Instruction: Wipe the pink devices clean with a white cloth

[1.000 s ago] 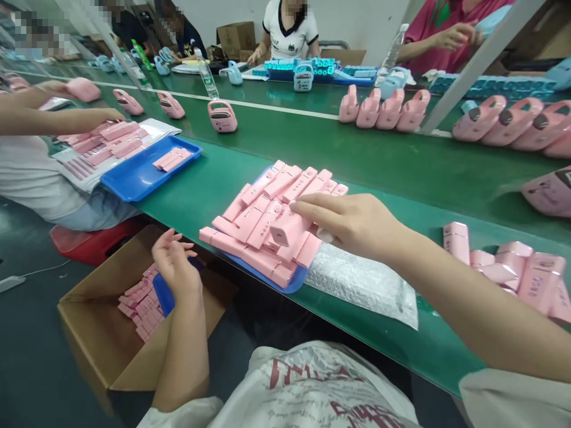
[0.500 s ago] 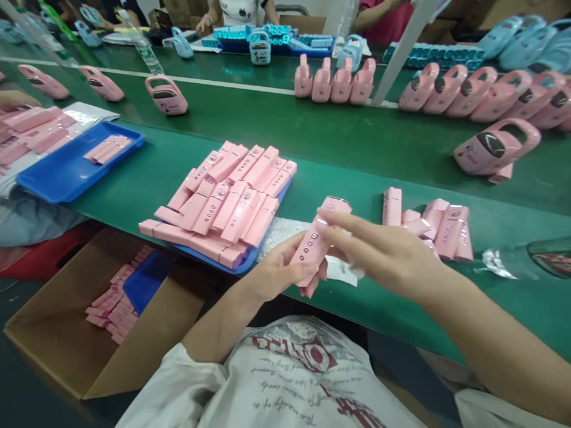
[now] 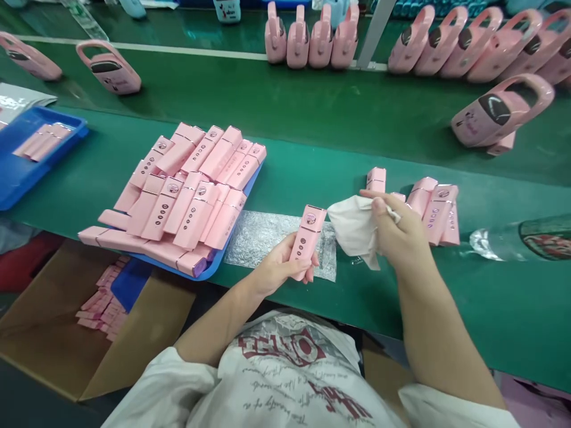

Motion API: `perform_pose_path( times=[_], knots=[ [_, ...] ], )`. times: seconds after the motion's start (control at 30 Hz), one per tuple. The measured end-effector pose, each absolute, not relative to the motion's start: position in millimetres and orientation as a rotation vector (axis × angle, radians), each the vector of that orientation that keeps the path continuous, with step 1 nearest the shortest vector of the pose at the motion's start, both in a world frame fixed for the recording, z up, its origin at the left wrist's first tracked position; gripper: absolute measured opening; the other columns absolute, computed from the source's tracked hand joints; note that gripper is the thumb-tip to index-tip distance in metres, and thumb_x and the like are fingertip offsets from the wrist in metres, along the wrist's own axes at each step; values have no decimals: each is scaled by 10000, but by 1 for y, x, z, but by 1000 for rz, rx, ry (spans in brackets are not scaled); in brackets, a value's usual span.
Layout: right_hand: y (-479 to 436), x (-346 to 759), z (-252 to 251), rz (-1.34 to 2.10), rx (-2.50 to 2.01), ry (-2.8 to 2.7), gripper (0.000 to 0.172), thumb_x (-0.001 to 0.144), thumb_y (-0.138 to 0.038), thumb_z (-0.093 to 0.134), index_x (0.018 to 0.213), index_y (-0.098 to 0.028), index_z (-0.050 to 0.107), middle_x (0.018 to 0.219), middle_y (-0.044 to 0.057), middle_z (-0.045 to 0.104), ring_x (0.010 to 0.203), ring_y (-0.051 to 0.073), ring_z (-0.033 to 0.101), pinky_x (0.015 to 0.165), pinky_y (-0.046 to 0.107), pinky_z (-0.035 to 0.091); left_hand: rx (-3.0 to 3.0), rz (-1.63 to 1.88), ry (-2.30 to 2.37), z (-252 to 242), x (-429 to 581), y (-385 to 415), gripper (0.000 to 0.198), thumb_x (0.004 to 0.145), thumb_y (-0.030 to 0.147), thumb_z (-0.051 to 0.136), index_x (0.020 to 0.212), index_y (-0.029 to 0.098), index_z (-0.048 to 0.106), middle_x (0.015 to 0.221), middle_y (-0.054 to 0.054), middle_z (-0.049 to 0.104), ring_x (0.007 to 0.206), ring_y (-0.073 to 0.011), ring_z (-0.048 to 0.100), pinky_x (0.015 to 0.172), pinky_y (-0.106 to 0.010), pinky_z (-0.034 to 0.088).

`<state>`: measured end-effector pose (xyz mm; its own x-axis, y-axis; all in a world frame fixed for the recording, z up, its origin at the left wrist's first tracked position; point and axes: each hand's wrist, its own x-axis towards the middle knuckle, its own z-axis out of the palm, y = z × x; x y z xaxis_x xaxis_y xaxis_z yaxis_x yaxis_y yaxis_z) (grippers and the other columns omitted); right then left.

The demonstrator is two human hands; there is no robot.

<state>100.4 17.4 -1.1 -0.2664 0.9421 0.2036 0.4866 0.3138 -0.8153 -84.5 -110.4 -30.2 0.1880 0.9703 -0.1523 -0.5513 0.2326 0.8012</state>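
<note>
Though mostly pink, a slim, dark-marked case (image 3: 308, 238).

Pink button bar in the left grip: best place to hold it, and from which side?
Probably low on its length, from the left, as the left grip has it: the pink button bar is long and slim, its emblem end pointing away, so a low hold should leave the round emblem and upper buttons uncovered.

The green workbench (image 3: 491, 309) carries two blue trays (image 3: 216, 265), bubble wrap (image 3: 245, 235) and — farther right — loose pink sticks (image 3: 441, 208).
</note>
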Motion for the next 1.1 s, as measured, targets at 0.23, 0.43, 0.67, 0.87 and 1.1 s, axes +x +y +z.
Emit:
perform_pose_path(
  times=[0.23, 0.43, 0.67, 0.87, 1.1],
  knots=[
    [-12, 75, -19, 928, -985, -1743, 439, 1008, -393, 360, 1422, -277, 452, 1380, 78, 570, 1205, 240, 602, 933, 393, 558, 620, 1183, 704, -30, -83, -110, 623, 754, 680, 625, 1106, 174, 534, 888, -50, 625, 604, -123, 599, 525, -237, 472],
    [-46, 52, -29, 681, -122, -2293, 516, 1010, -193, 300, 1521, -135, 260, 1334, 118, 605, 1329, 164, 490, 1121, 317, 403, 413, 1318, 666, -26, -87, -113, 868, 709, 859, 437, 1096, 108, 635, 677, -49, 640, 577, -176, 606, 481, -251, 432],
    [-36, 47, -33, 545, -235, -2267, 435, 1010, -319, 357, 1391, -151, 481, 1497, 144, 418, 1494, 201, 70, 1216, 495, 165, 346, 1254, 510, -32, -90, -117, 877, 686, 894, 393, 972, 115, 676, 594, -37, 619, 389, -113, 501, 362, -210, 344],
    [-30, 53, -37, 1115, -201, -1938, 368, 997, -396, 401, 1289, -284, 596, 1250, 23, 670, 1237, 186, 582, 1133, 394, 403, 217, 1257, 497, -24, -98, -112, 872, 745, 831, 436, 1190, 101, 607, 621, -16, 594, 394, -89, 462, 364, -196, 341],
    [3, 66, -20, 1626, -960, -884, 450, 803, -503, 681, 1164, -237, 650, 1150, 58, 699, 1169, 248, 623, 965, 417, 553, 345, 1228, 474, -22, -95, -110, 410, 814, 410, 685, 1126, 169, 574, 693, 26, 567, 315, -12, 393, 289, -130, 237]
  ],
)
